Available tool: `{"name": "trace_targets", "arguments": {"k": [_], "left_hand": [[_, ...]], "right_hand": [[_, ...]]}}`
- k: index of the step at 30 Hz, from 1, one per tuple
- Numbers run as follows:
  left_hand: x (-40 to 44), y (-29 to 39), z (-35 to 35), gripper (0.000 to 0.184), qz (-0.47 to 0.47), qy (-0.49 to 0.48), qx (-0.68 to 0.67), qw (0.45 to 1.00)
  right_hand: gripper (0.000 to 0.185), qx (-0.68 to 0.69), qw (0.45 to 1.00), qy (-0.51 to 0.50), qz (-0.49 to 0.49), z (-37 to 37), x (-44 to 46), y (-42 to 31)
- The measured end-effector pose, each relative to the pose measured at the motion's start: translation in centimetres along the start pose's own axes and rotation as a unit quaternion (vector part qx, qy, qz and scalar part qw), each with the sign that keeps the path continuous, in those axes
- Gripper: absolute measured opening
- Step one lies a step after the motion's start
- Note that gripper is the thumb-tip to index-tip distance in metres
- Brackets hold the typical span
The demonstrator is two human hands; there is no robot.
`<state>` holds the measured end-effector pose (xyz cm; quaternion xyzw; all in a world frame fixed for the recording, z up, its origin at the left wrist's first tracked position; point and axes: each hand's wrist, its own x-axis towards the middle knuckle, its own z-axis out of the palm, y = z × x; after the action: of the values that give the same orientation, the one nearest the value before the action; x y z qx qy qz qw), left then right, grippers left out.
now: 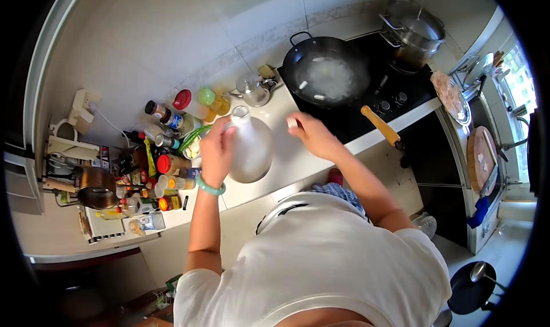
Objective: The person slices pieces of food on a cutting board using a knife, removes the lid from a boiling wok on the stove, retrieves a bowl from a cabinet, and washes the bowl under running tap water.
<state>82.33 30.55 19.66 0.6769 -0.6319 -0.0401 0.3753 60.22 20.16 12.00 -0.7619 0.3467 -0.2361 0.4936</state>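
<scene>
A large translucent jug (252, 155) with a narrow whitish neck stands on the white counter, its mouth uncovered. My left hand (216, 152), with a green bangle at the wrist, is closed around the jug's side near the neck. To the right, apart from the jug, my right hand (314, 136) pinches a small white cap (292, 122) between its fingertips. Beyond the right hand, a black wok (295, 57) sits on the cooktop, with cloudy liquid and a few white pieces inside.
The wok's wooden handle (379, 125) juts over the counter's front edge. A lidded steel pot (418, 34) stands on the far burner. Behind the jug is a metal kettle (252, 91). Jars and bottles (172, 165) crowd the left. A round cutting board (480, 159) lies at right.
</scene>
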Motion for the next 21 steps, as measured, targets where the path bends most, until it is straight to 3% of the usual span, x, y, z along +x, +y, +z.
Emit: {"name": "trace_targets", "arguments": {"k": [1, 3, 4, 7, 9, 11, 15, 17, 19, 21], "left_hand": [[1.3, 0.5, 0.9, 0.017, 0.034, -0.010, 0.014, 0.999], [3.9, 1.2, 2.8, 0.015, 0.007, -0.057, 0.026, 0.998], [5.1, 1.5, 3.8, 0.015, 0.008, -0.061, 0.032, 0.998], [8.5, 1.7, 6.6, 0.014, 0.025, -0.103, 0.031, 0.994], [10.4, 1.2, 8.5, 0.012, 0.091, -0.135, 0.043, 0.986], [11.9, 0.7, 9.8, 0.011, 0.091, -0.172, 0.059, 0.979], [13.8, -0.5, 12.3, 0.011, 0.116, -0.223, 0.102, 0.962], [14.5, -1.1, 13.0, 0.012, 0.116, -0.231, 0.096, 0.961], [15.0, -1.1, 13.5, 0.015, 0.118, -0.240, 0.089, 0.959], [15.6, -0.3, 13.7, 0.015, 0.103, -0.270, 0.099, 0.952]], "right_hand": [[0.036, 0.059, 0.997, -0.024, 0.034, 1.3, -0.2, 3.2], [0.032, 0.094, 0.992, 0.042, -0.074, 3.9, -0.8, 7.7], [0.033, 0.152, 0.986, 0.022, -0.059, 4.7, -0.7, 8.9], [0.037, 0.164, 0.986, -0.028, -0.028, 4.7, -1.5, 8.4], [0.038, 0.153, 0.986, -0.026, -0.056, 4.6, -2.2, 9.0], [0.036, 0.162, 0.984, -0.067, -0.007, 3.6, -3.1, 8.5], [0.035, 0.227, 0.974, -0.010, -0.006, 3.0, -3.6, 9.3], [0.035, 0.187, 0.976, 0.067, -0.090, 3.2, -2.4, 9.6], [0.034, 0.206, 0.974, 0.047, -0.083, 3.4, -1.2, 8.9], [0.030, 0.328, 0.938, 0.020, -0.113, 4.2, -0.1, 8.4]]}}
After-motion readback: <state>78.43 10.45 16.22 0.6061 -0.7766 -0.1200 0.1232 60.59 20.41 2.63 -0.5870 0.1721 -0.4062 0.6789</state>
